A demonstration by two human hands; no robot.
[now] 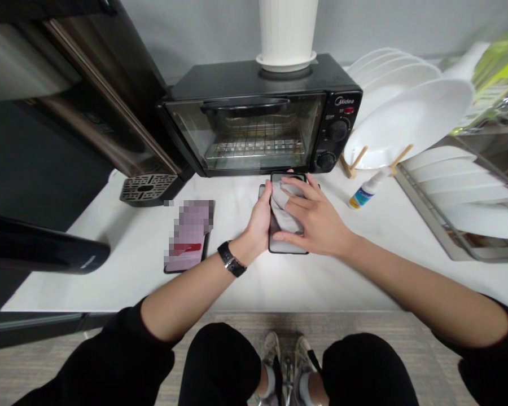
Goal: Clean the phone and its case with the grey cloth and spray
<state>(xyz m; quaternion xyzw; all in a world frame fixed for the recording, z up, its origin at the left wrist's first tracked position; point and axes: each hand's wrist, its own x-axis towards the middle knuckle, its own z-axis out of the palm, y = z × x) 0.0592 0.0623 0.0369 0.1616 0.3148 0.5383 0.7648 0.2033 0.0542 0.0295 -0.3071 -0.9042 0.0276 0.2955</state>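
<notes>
While the left hand (260, 223) grips the left edge of a black phone (288, 245) lying flat on the white surface (122, 265), its fingers curl round the phone's side and a black watch (231, 259) sits on the wrist. Over the screen, the right hand (315, 217) lies with its fingers stretched out and held close together, pressing a grey cloth (284, 211) down on the glass. This phone lies just in front of a black toaster oven (258, 121). A second phone (189, 235) lies to the left, well apart from the hands. To the right, a small spray bottle (366, 192) lies on its side near a rack of white plates (406, 124).
</notes>
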